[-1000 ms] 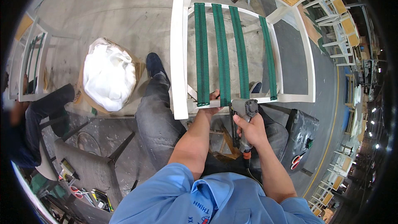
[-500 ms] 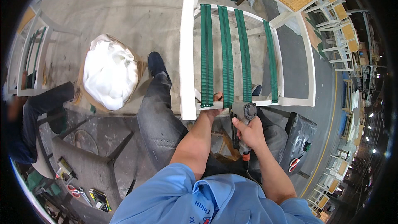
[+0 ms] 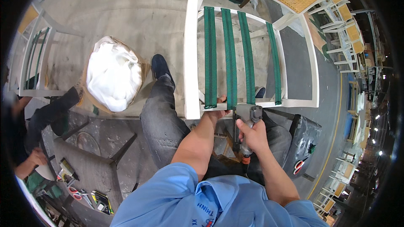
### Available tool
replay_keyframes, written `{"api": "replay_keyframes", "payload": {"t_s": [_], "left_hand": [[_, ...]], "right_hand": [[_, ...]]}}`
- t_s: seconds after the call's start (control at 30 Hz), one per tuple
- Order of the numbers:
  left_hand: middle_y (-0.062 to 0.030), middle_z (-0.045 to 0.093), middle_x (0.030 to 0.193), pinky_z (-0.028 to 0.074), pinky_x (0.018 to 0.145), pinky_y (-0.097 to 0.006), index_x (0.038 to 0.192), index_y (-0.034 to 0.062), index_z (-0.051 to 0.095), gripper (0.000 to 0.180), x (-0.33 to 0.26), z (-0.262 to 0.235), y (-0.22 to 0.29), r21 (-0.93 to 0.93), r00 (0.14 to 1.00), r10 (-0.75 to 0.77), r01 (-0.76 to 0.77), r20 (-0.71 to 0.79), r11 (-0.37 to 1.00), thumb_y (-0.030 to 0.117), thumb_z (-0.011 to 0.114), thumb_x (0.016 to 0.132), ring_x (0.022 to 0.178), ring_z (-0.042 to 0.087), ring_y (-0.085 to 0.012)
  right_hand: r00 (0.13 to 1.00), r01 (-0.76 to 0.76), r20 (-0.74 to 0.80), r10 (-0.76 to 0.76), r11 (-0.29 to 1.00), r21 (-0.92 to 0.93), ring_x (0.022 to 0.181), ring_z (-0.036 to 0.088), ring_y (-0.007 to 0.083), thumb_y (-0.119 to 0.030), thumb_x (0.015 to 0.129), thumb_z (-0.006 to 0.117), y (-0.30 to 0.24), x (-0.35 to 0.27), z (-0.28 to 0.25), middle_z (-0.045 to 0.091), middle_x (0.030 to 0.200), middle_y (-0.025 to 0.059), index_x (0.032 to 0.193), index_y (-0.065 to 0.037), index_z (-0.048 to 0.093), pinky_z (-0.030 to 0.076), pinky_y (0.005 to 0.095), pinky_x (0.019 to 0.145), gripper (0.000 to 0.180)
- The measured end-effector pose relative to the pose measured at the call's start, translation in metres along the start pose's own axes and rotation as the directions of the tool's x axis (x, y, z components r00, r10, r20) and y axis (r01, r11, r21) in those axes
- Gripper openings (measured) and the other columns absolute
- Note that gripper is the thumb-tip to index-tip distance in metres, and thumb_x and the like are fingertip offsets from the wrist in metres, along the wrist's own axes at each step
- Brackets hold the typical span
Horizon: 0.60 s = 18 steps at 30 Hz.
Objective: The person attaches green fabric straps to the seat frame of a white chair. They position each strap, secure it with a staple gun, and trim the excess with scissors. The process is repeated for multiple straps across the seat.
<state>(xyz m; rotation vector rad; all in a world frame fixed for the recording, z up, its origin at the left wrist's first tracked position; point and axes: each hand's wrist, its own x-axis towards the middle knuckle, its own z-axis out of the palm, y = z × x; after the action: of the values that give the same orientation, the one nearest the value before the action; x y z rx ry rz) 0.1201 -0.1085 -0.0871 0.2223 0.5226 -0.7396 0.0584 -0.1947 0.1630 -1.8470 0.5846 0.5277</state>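
A white wooden chair frame [image 3: 191, 63] stands in front of me, with several green webbing straps [image 3: 231, 59] running across its seat opening. My left hand [image 3: 218, 114] is wrapped round the near rail between the two leftmost straps, some fingers hidden below it. In my right hand [image 3: 255, 135] is a grey pneumatic staple gun [image 3: 249, 112] with an orange hose fitting. Its head is by the near rail, next to the second and third straps from the left; whether the nose touches cannot be seen.
A bag of white material [image 3: 112, 77] sits on the floor at left. Red-handled scissors [image 3: 298, 166] lie on a black padded seat [image 3: 304, 141] at right. Tools rest on a grey stool [image 3: 86, 170] at lower left, near a co-worker's hand [image 3: 37, 158]. More white chairs line the right.
The staple gun's head has shifted slightly and tipped, while both my hands keep their holds. At far left, the co-worker's hand has come into view beside the stool.
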Motion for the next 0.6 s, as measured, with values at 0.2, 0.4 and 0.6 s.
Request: {"api": "replay_keyframes", "payload": {"t_s": [0.2, 0.4, 0.6], "left_hand": [[-0.0167, 0.070, 0.101, 0.059, 0.071, -0.050, 0.104, 0.0031, 0.063, 0.030, -0.043, 0.002, -0.008, 0.564, 0.713, -0.239, 0.679, -0.659, 0.470, 0.031, 0.067, 0.096, 0.087, 0.071, -0.0313], [-0.0243, 0.064, 0.133, 0.050, 0.102, -0.040, 0.150, -0.0015, 0.044, 0.073, -0.087, 0.047, -0.008, 0.934, 0.957, 0.039, 0.288, -0.286, -0.211, 0.021, 0.075, 0.087, 0.119, 0.064, -0.0334], [-0.0167, 0.075, 0.104, 0.054, 0.089, -0.038, 0.110, -0.0030, 0.070, 0.027, -0.159, 0.079, 0.003, 0.945, 1.000, 0.008, 0.002, -0.005, 0.328, 0.021, 0.065, 0.100, 0.093, 0.071, -0.0266]], "right_hand": [[0.992, 0.094, -0.093, -0.087, 0.993, 0.073, 0.053, 0.058, 0.0128, -0.018, 0.096, 0.072, -0.013, -0.022, -0.046, 0.064, 0.075, 0.0034, 0.102, 0.000, 0.066, 0.047, 0.0295, 0.046, 0.020], [0.978, 0.191, -0.114, -0.176, 0.972, 0.137, 0.054, 0.058, 0.0116, -0.019, 0.095, 0.073, -0.014, -0.033, -0.078, 0.064, 0.073, 0.0034, 0.097, 0.002, 0.066, 0.045, 0.0285, 0.046, 0.022], [0.986, 0.164, -0.064, -0.155, 0.973, 0.162, 0.053, 0.058, 0.0113, -0.025, 0.094, 0.075, -0.005, -0.027, -0.085, 0.064, 0.073, 0.0031, 0.101, 0.001, 0.064, 0.046, 0.0283, 0.047, 0.029]]}}
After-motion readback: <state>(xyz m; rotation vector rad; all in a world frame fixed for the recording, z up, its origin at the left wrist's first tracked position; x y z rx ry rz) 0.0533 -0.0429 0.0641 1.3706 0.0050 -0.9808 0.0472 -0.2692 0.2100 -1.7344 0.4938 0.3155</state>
